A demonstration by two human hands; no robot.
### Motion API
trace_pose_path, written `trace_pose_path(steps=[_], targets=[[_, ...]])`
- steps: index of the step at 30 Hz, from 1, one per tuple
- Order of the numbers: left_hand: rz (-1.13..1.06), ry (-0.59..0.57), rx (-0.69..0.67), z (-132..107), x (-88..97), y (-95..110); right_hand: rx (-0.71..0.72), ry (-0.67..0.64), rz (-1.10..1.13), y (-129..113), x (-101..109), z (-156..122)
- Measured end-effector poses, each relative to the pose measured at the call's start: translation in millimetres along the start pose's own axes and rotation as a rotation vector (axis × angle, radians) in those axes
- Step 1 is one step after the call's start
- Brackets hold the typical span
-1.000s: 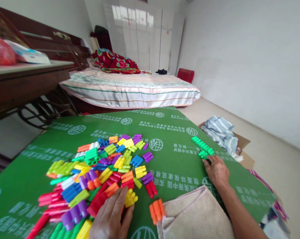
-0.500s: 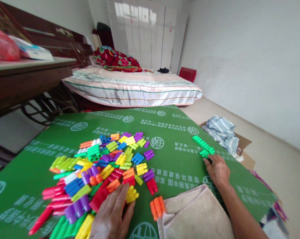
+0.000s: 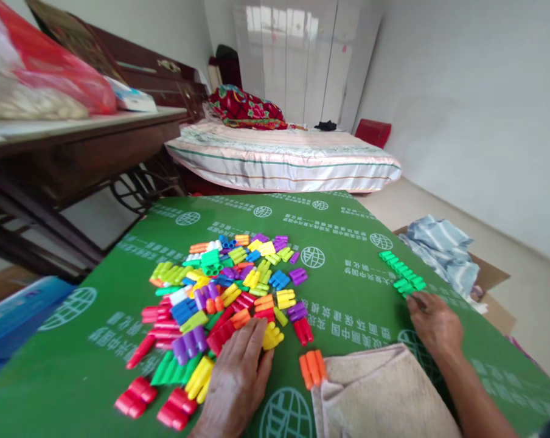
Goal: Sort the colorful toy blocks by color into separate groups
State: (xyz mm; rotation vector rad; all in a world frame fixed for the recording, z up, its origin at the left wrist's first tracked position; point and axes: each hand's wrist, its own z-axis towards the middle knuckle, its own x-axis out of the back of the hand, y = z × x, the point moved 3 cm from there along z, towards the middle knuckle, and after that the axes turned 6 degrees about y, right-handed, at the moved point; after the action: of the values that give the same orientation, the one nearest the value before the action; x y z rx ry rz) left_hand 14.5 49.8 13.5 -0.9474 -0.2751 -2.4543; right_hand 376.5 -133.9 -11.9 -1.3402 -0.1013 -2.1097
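Left hand (image 3: 238,368): lower centre, against coloured blocks (image 3: 232,295); grip hidden, cannot tell.
Right hand (image 3: 434,322): fingers curled at green row (image 3: 399,269); hold cannot be confirmed.
Green row: right of frame, on board (image 3: 339,234).
Coloured blocks: left of centre.

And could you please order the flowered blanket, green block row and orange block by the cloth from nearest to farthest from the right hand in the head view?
1. Green block row, just ahead of the right hand.
2. Orange block, leftward, at the cloth.
3. Flowered blanket, on the bed.

The left hand (image 3: 238,372) partly hides a red block (image 3: 220,336).
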Motion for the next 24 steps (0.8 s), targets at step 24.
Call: trace_pose_path(steps=[24], targets=[[-0.136,-0.099,0.189,7,30.2,21,0.827,-0.669,0.614,-246,45,-71]])
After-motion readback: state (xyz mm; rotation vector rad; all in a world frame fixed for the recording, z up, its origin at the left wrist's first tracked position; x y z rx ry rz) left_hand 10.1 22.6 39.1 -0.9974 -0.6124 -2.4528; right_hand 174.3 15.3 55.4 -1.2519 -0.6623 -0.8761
